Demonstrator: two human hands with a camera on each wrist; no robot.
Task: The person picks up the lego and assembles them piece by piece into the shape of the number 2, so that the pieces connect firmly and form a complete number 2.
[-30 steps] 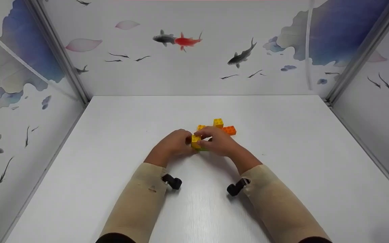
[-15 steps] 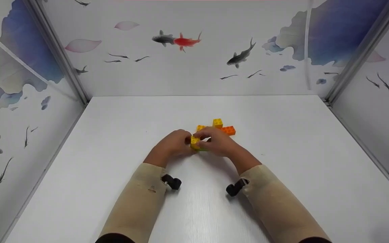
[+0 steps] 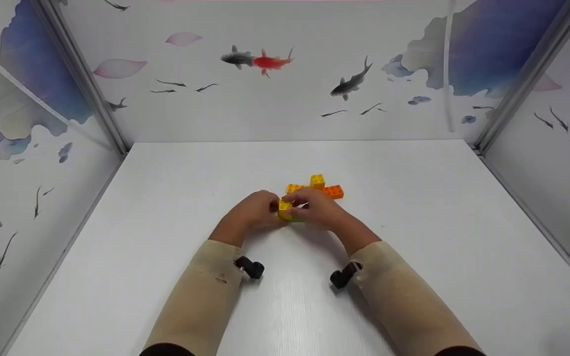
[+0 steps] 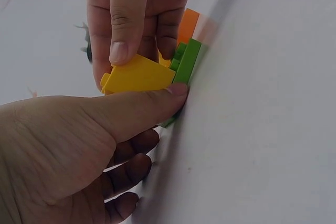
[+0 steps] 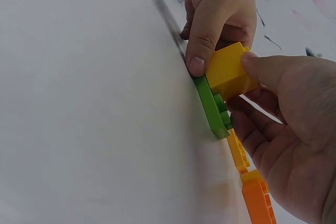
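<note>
A yellow block with a slanted side (image 4: 139,74) stands at one end of a thin green brick (image 5: 211,107), studs of the green brick showing beside it. In the right wrist view, the thumb and fingers of my right hand (image 3: 318,207) pinch the yellow block. My left hand (image 3: 254,211) grips the green brick at the same end, its thumb along the near side against the yellow block. The left fingers behind the bricks are partly hidden. Whether the yellow block is fully pressed down onto the green studs, I cannot tell.
Just beyond the hands, on the white table (image 3: 166,173), lie an orange brick (image 3: 333,192), a yellow brick (image 3: 317,181) and a yellow-orange studded brick (image 3: 294,188), partly hidden by the right hand. Printed wall panels (image 3: 275,109) border the table.
</note>
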